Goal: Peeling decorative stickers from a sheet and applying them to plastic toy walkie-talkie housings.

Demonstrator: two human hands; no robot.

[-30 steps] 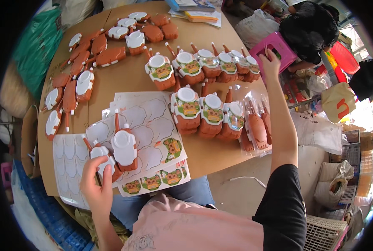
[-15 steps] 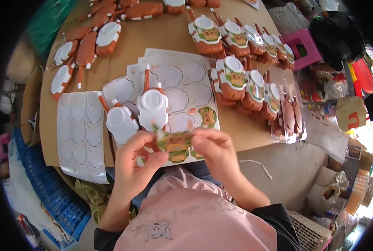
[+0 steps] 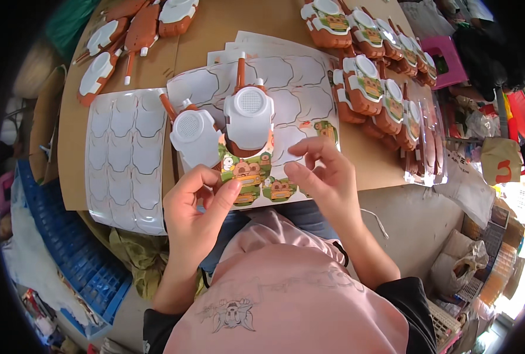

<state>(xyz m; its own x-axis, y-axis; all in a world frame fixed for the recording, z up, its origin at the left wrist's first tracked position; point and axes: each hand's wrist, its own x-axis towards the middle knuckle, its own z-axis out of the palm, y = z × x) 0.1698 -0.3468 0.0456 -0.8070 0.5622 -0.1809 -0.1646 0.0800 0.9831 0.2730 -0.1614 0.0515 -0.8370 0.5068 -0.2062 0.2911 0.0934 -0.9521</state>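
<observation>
My left hand [image 3: 198, 207] pinches a picture sticker [image 3: 246, 167] between thumb and fingers. The sticker is green and brown with cartoon animals, and its curved upper edge lies in front of the lower end of a toy walkie-talkie [image 3: 249, 121]. That toy is brown with a plain white front and a round grille. Just right of the sticker, my right hand [image 3: 328, 180] is raised with its fingers apart and slightly curled, holding nothing I can see. A second plain walkie-talkie [image 3: 194, 134] leans at the left. Beneath them lies a mostly peeled sticker sheet [image 3: 303, 97] with several printed stickers along its near edge.
Another sheet of blank outlines [image 3: 127, 159] hangs over the table's near left edge. Undecorated walkie-talkies [image 3: 141, 29] lie far left; decorated ones [image 3: 364, 85] are clustered right beside a clear plastic package [image 3: 427, 147]. Blue crates [image 3: 68, 236] stand on the floor at left, a pink stool [image 3: 445, 62] at right.
My right hand has let go of the sticker and moved off to the right. The left hand keeps the sticker, which is now turned face up by the walkie-talkie. The whole view has shifted.
</observation>
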